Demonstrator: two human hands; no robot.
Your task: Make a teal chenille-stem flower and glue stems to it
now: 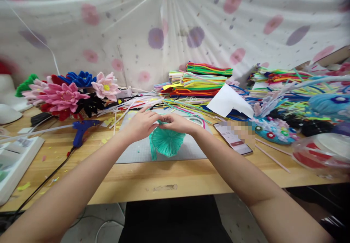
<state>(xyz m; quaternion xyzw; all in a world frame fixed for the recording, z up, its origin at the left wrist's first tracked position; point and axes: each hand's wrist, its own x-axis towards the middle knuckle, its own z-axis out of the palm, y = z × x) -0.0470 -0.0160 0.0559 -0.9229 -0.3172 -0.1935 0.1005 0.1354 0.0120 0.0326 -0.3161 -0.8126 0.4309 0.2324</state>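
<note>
A rounded, ribbed teal piece (168,141), seemingly made of pipe cleaners laid side by side, is over a grey cutting mat (191,154). My left hand (144,123) is at its upper left edge, with thumb and index finger pinched together there and the other fingers stretched forward. From the right, my right hand (176,123) has its fingers curled onto the top of the same piece. The fingertips of both hands meet there, and the exact grip is partly hidden. A strip of teal pipe cleaners hangs down the left side. Behind my right hand lie scissors (197,120), partly covered.
A blue glue gun (81,131) with a cord lies left, below fuzzy flowers (64,97). Bundled pipe cleaners (202,80) are stacked at the back. White paper (229,100), a phone (232,138) and a clear-wrapped container (322,151) stand right. A white tray (24,162) sits left.
</note>
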